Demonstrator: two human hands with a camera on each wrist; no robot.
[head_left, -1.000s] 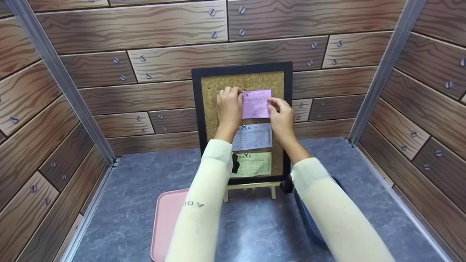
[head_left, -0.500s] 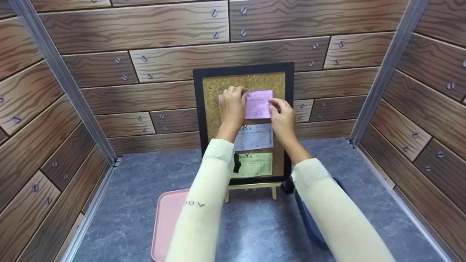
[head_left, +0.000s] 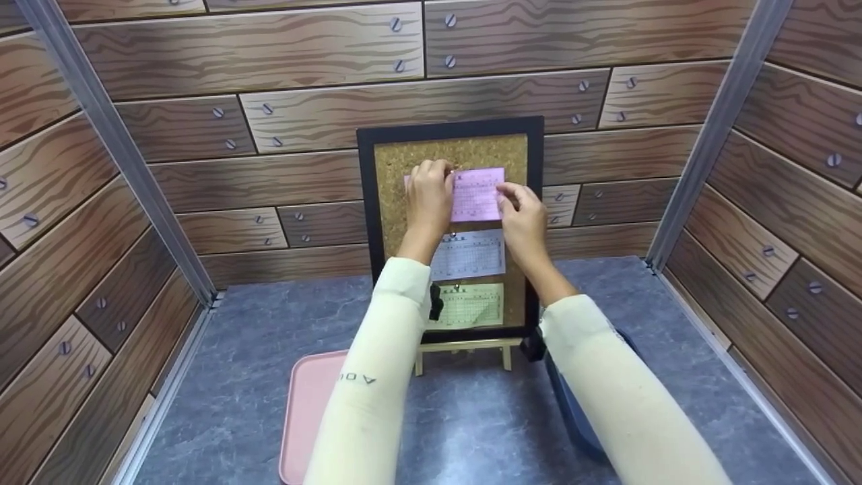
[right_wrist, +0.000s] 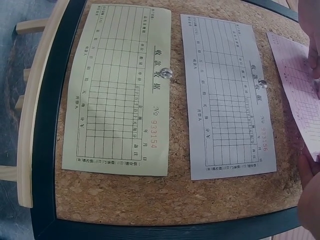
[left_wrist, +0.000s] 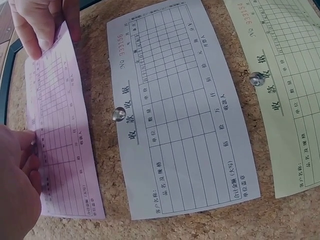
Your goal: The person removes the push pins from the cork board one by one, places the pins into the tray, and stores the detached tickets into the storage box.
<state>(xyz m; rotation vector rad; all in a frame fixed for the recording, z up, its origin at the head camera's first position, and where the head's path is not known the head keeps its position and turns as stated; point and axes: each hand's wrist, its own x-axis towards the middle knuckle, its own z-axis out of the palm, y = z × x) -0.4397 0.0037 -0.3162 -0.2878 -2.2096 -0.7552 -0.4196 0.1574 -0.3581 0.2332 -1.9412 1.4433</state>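
At the left of the desk [head_left: 471, 417] lay a pink tray [head_left: 313, 404], partly hidden by the person's sleeve. To its right and farther off, the left hand [head_left: 429, 199] was at the upper edge of the pink receipt [head_left: 477, 195], fingers curled in. Whether they pinched a pin there or merely pressed the paper, I couldn't tell.

The receipt was against the upper part of a black-framed cork board [head_left: 498, 149], which stood on a wooden easel [head_left: 469, 344]. Below it hung a white receipt [left_wrist: 175, 120], and below that a green receipt [left_wrist: 290, 100], each with a clear push pin [left_wrist: 119, 114] near the middle of its top edge. At the pink slip's right edge, the right hand [head_left: 525, 215] had the paper between thumb and fingers. Nearer and to the right, a dark blue container [head_left: 572, 407] showed past the other sleeve.

To me, the step in hand looked like fastening the pink slip above the other two. The next move seemed to call for firm pressure from the left hand at the top edge, the right keeping the paper level, and a check that it held before either let go.
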